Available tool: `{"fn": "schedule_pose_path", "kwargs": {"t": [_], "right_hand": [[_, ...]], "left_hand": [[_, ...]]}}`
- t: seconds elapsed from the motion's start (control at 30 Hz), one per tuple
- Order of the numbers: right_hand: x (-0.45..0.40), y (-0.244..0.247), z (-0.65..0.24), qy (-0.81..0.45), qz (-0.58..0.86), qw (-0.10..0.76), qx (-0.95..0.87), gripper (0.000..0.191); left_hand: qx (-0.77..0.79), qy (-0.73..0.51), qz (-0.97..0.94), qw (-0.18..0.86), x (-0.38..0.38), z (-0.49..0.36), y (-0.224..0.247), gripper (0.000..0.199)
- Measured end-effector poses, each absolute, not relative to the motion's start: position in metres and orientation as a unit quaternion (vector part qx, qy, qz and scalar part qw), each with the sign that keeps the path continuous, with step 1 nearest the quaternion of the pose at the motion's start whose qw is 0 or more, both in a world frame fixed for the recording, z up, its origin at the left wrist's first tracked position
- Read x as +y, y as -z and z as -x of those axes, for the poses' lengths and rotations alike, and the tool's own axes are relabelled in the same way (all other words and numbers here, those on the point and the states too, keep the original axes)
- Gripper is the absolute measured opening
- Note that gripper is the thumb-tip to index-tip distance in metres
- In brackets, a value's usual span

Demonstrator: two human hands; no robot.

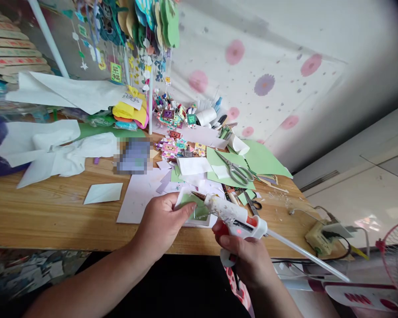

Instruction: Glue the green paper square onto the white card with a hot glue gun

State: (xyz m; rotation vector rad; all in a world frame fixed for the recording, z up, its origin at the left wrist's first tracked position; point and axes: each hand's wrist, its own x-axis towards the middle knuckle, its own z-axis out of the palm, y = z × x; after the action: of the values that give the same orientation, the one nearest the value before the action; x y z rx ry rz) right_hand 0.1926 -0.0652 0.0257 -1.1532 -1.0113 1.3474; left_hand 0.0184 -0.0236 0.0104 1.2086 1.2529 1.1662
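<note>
A person's right hand [248, 260] grips the handle of a white hot-glue gun with a red trigger [237, 221], its metal nozzle angled up and left onto a small green-and-white paper piece [195, 210]. The left hand [161, 223] closes on that piece's left edge, thumb on top, pinning it just above the near edge of the long wooden worktable [53, 212]. A clear glue stick [305, 254] juts from the back of the gun toward the lower right, out past the table's edge.

The paper piece lies on a pale lilac sheet [137, 194] amid scattered white offcuts. Just beyond, steel scissors [237, 170] lie on a light green card sheet [262, 159]; a second, dark-handled pair [254, 204] sits near the gun. A cluster of small, brightly coloured paper ornaments [174, 148] crowds the middle of the table, with a white roll [205, 117] behind it. To the left lie a loose white square [102, 193] and crumpled white sheets [58, 150].

At the table's right end a beige power strip [318, 238] holds a white plug. Strings of coloured paper shapes [142, 26] hang from above, before a white wall covering dotted with pink and purple flowers [265, 75]. A red fan guard [396, 249] shows at the far right.
</note>
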Motion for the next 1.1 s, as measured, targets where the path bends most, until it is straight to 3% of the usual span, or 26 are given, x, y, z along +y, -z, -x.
{"fn": "schedule_pose_path", "kwargs": {"t": [0.63,1.1], "right_hand": [[-0.063,-0.022,-0.197,-0.557,0.503,0.491,-0.442,0.014],[-0.063,-0.018,-0.207,-0.542,0.519,0.493,-0.441,0.016]], "left_hand": [[0.524,-0.496,-0.521,0.457,-0.023,-0.009,-0.013,0.024],[0.547,-0.472,-0.537,0.436,-0.018,-0.011,-0.011,0.035]]}}
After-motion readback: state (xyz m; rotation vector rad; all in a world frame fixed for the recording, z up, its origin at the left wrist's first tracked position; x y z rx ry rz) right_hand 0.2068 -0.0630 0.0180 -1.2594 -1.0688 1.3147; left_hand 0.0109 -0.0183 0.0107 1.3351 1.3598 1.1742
